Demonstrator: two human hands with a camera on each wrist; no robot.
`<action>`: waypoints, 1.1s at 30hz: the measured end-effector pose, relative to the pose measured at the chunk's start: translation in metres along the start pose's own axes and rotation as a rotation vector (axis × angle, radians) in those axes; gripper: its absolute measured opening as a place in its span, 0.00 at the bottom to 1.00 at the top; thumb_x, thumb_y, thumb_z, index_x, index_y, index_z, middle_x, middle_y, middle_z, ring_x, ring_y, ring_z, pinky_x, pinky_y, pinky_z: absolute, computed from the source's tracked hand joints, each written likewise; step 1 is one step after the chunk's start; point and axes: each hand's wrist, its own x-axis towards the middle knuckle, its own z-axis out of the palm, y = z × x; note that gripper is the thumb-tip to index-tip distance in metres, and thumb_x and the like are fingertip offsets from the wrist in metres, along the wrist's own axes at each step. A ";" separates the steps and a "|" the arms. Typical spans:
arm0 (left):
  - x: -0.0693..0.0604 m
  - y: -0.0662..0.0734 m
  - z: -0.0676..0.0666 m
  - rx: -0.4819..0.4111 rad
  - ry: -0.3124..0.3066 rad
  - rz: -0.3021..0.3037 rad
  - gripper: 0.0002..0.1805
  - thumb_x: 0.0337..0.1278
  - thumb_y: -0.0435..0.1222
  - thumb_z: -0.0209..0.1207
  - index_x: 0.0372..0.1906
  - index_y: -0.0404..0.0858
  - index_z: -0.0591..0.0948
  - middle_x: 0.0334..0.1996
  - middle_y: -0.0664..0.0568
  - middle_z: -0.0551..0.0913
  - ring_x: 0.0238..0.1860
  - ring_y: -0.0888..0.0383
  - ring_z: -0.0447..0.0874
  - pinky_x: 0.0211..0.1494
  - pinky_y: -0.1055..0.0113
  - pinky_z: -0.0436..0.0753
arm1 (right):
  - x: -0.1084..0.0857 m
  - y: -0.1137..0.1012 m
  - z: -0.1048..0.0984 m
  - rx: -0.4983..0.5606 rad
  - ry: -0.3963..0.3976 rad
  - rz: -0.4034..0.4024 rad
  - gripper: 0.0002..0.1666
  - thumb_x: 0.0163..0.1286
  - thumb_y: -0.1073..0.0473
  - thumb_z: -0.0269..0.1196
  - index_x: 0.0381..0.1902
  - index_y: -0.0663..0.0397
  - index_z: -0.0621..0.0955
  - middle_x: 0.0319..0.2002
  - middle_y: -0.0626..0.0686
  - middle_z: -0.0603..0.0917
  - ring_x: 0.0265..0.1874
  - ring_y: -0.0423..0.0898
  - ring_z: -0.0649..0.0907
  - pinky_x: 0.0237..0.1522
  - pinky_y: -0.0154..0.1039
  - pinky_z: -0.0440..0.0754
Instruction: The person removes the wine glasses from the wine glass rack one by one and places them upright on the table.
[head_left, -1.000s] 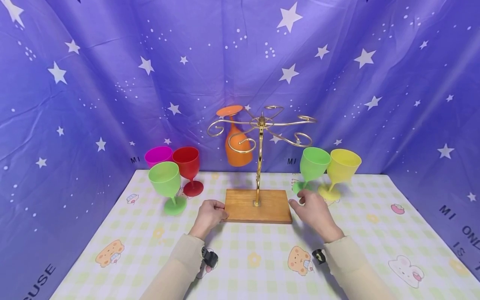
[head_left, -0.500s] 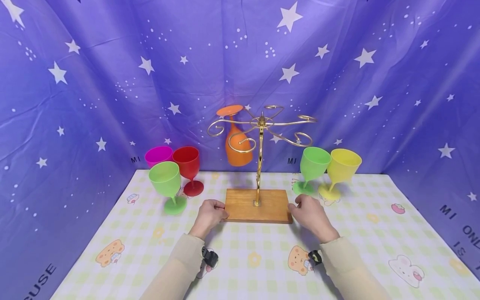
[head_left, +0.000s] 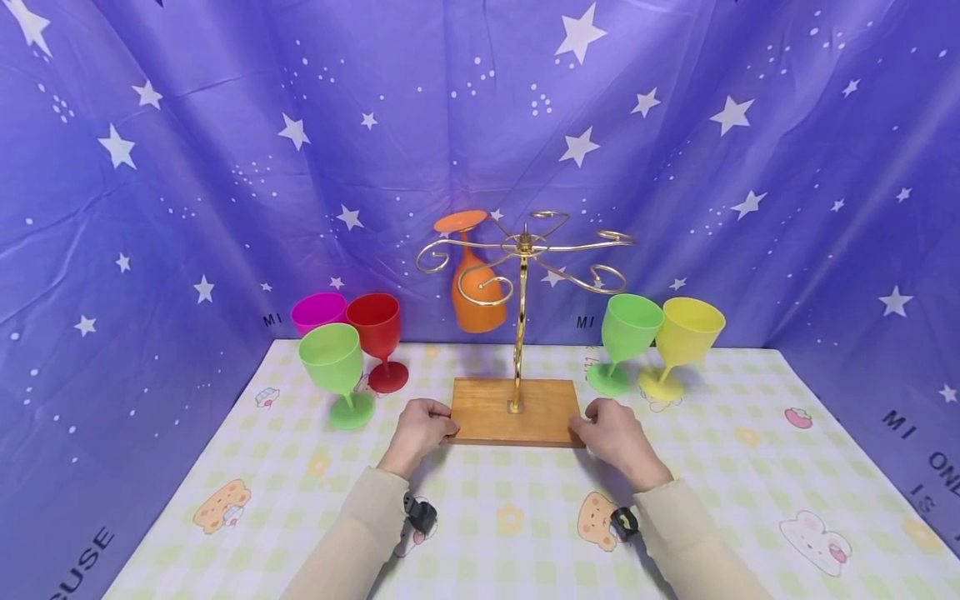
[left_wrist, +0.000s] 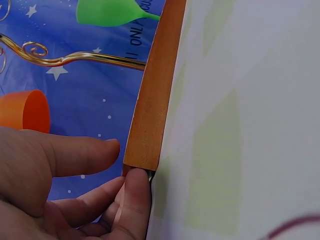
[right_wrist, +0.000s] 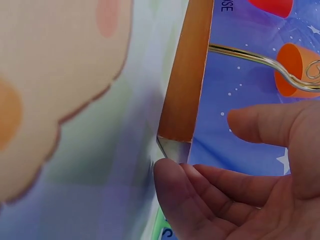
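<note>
A gold stemware rack (head_left: 519, 325) stands upright on a wooden base (head_left: 517, 417) in the middle of the table. An orange goblet (head_left: 478, 304) hangs upside down by its foot from one curled arm. My left hand (head_left: 418, 433) holds the base's left end; in the left wrist view its fingertips (left_wrist: 136, 182) touch the end, thumb close above the board. My right hand (head_left: 618, 437) is at the base's right end. In the right wrist view its thumb (right_wrist: 245, 125) is apart from the board and the fingers lie by the end face; contact there is unclear.
Upright at left stand a magenta goblet (head_left: 318, 308), a red goblet (head_left: 375, 325) and a green goblet (head_left: 332, 358). At right are another green goblet (head_left: 632, 329) and a yellow goblet (head_left: 686, 333). A starry purple curtain (head_left: 480, 125) encloses the checked tablecloth (head_left: 510, 550).
My right hand has moved left and slightly toward me, from beside the green goblet's foot to the base's right end. The left hand and the rack look unmoved.
</note>
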 end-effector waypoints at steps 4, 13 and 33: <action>0.000 0.001 0.000 0.000 -0.003 0.002 0.12 0.45 0.27 0.64 0.38 0.26 0.80 0.28 0.46 0.81 0.21 0.58 0.80 0.28 0.66 0.81 | 0.000 0.000 0.002 0.013 0.000 0.006 0.18 0.63 0.52 0.60 0.38 0.65 0.80 0.30 0.56 0.81 0.26 0.48 0.77 0.26 0.39 0.74; 0.000 0.001 -0.001 -0.006 -0.011 0.015 0.12 0.44 0.27 0.64 0.37 0.27 0.81 0.27 0.46 0.82 0.21 0.58 0.80 0.28 0.67 0.81 | 0.000 0.001 0.005 0.059 -0.010 0.024 0.13 0.62 0.55 0.62 0.33 0.62 0.79 0.23 0.52 0.80 0.20 0.45 0.77 0.23 0.37 0.72; -0.005 0.023 -0.010 0.069 0.060 0.091 0.14 0.46 0.30 0.63 0.41 0.29 0.82 0.29 0.48 0.82 0.29 0.57 0.79 0.35 0.65 0.78 | 0.004 0.001 0.003 0.022 -0.067 0.032 0.15 0.60 0.54 0.64 0.33 0.63 0.79 0.28 0.54 0.79 0.27 0.48 0.77 0.27 0.39 0.74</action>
